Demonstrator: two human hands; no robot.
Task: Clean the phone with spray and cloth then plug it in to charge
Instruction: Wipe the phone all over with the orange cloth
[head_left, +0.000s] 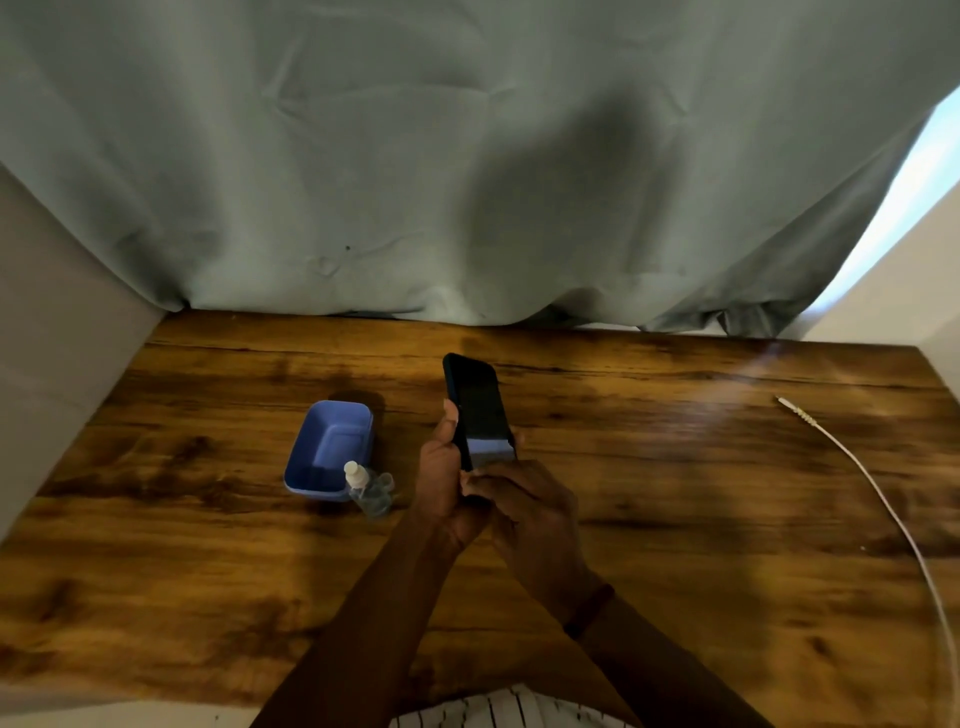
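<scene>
My left hand (441, 483) grips a dark phone (475, 405) by its lower left edge and holds it tilted above the middle of the wooden table (675, 519), screen facing me. My right hand (524, 509) is at the phone's bottom end, fingers curled, pressing a small blue-grey cloth (491, 448) against the lower part of the screen. A small clear spray bottle (363, 491) with a white top stands on the table left of my hands. A white charging cable (883, 499) lies along the right side, its plug tip (784, 402) pointing towards the back.
A blue rectangular tray (332, 447) sits just behind the spray bottle. A grey-green curtain (467, 182) hangs along the table's far edge. Pale walls close in on the left and right.
</scene>
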